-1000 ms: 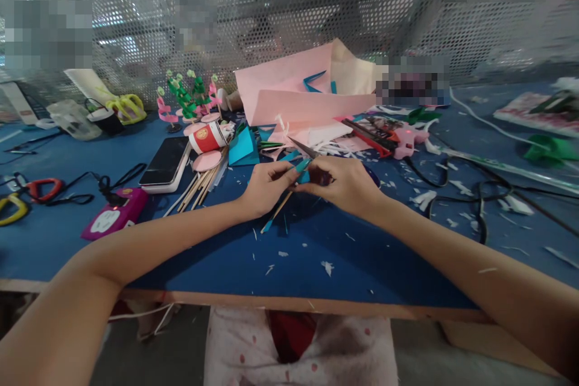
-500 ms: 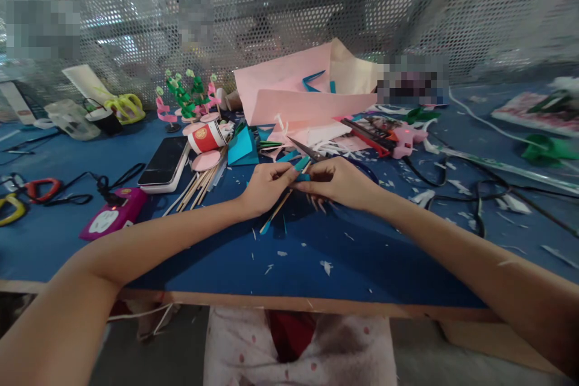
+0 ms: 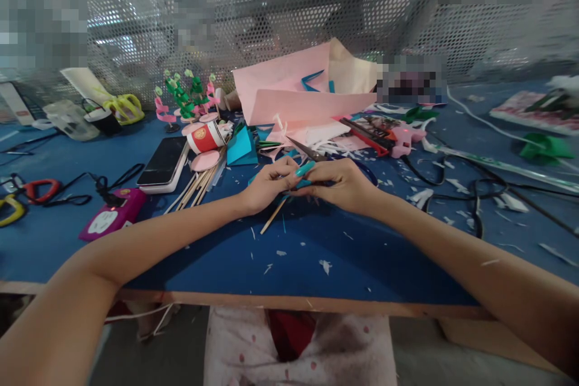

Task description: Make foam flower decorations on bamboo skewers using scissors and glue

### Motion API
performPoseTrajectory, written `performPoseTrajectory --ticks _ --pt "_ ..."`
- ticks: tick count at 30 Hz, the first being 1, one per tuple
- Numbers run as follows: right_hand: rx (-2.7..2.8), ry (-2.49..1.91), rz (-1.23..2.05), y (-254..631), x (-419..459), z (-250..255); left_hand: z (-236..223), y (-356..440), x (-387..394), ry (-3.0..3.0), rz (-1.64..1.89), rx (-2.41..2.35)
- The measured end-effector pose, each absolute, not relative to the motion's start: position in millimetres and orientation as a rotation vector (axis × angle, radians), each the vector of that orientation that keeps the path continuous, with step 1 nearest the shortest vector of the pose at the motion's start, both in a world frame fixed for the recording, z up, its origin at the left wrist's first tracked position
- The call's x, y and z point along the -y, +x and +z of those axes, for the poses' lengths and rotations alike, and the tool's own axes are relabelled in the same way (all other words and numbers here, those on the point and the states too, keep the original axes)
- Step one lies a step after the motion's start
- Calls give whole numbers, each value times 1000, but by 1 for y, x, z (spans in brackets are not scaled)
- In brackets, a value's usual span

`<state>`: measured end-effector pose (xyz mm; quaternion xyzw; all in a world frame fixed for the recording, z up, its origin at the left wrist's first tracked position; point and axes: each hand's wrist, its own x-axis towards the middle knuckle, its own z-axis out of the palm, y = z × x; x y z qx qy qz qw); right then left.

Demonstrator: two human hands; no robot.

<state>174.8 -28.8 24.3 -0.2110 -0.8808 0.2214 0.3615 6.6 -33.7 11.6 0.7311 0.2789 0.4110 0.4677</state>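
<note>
My left hand (image 3: 268, 186) is closed, its fingertips pinching a turquoise paper strip (image 3: 304, 169) and a thin wooden stick. The lower part of the wooden stick (image 3: 272, 216) slants down and left from under the fingers, just over the table. My right hand (image 3: 340, 181) meets the left one, thumb and fingers closed on the same paper strip. Much of the strip and the stick's top are hidden by the fingers. Just behind the hands lie scissors (image 3: 304, 148), blades pointing up and left. A folded turquoise paper (image 3: 242, 147) stands left of them.
Left are a red and white paper cup (image 3: 207, 137) on its side, wooden sticks (image 3: 199, 186), a phone (image 3: 163, 163) and a purple power socket (image 3: 113, 213). Pink paper (image 3: 312, 107) stands behind. A pink glue gun (image 3: 406, 139) and black cables are right. White scraps litter the blue table (image 3: 190, 265).
My hands have turned the strip and stick slightly and drawn closer together. The blue paper end that hung low by the stick's lower tip no longer shows there.
</note>
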Motion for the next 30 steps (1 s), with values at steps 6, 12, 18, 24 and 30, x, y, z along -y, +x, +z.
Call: performPoseTrajectory --ticks 6,12,18,24,30 --pt "2296 -431 491 177 29 24 14 7 36 1919 907 -541" --pt "2261 -525 402 178 32 27 15 8 41 2121 1052 -584" --pt "2264 -548 395 179 33 28 13 8 41 2220 1075 -627" --pt "2266 -727 580 176 34 28 8 6 36 2127 1078 -666" --pt "1981 -796 1120 169 35 24 6 8 33 1841 1226 -656"
